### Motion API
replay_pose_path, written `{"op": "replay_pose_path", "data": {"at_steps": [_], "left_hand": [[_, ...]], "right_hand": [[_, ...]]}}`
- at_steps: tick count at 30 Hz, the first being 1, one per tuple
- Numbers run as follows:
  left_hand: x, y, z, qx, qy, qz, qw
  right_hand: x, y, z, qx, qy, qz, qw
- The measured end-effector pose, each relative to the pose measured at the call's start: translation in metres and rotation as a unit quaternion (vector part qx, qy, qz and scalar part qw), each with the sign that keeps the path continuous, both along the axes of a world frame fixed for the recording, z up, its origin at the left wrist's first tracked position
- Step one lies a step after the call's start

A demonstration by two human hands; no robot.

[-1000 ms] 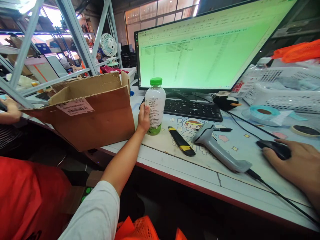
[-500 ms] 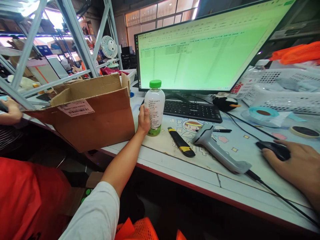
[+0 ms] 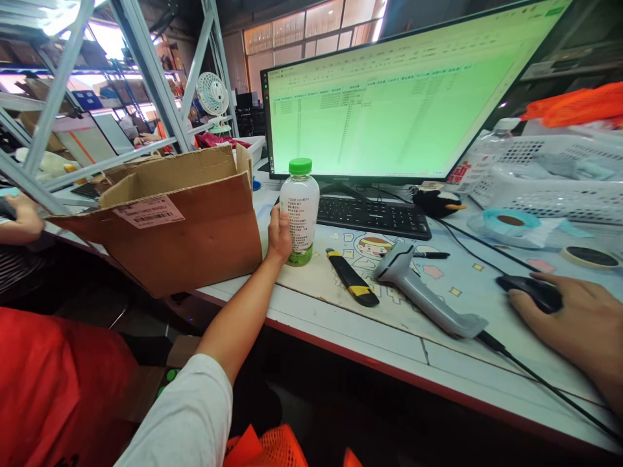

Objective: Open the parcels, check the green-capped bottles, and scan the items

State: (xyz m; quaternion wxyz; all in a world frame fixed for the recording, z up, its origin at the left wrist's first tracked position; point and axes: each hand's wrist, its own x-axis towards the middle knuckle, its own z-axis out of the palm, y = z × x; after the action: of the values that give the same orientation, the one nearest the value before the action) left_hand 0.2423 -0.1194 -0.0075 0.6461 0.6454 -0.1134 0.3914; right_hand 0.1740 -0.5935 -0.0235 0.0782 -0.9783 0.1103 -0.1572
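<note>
My left hand [image 3: 280,235] is wrapped round the left side of a green-capped plastic bottle [image 3: 302,214] that stands upright on the desk mat. Printed text covers the bottle's front, and most of my fingers are hidden behind it. Over at the right, my right hand [image 3: 577,318] rests closed on a black computer mouse [image 3: 533,293]. Between the hands lie a black and yellow utility knife [image 3: 352,277], a grey barcode scanner [image 3: 428,295] and a black pen [image 3: 431,255]. An open cardboard box [image 3: 185,227] sits just left of the bottle.
Behind the bottle are a keyboard [image 3: 372,215] and a large lit monitor [image 3: 389,110]. White baskets [image 3: 549,188], tape rolls [image 3: 511,224] and a penguin toy [image 3: 438,202] occupy the right rear. The scanner cable [image 3: 549,383] crosses the desk's front edge. Another person's hand [image 3: 24,217] shows far left.
Both hands keep their holds on the bottle and the mouse. The view has shifted very slightly; nothing on the desk has visibly moved.
</note>
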Motion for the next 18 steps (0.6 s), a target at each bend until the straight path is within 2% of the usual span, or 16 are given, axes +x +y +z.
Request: {"op": "replay_pose_path", "data": {"at_steps": [10, 18], "left_hand": [[0.0091, 0.0023, -0.0056, -0.040, 0.027, -0.028, 0.998], [0.0081, 0.0023, -0.0044, -0.034, 0.025, -0.026, 0.999]], "right_hand": [[-0.0009, 0.0051, 0.0033, -0.003, 0.011, -0.020, 1.000], [0.0004, -0.0018, -0.0020, -0.015, -0.005, -0.003, 1.000]]}}
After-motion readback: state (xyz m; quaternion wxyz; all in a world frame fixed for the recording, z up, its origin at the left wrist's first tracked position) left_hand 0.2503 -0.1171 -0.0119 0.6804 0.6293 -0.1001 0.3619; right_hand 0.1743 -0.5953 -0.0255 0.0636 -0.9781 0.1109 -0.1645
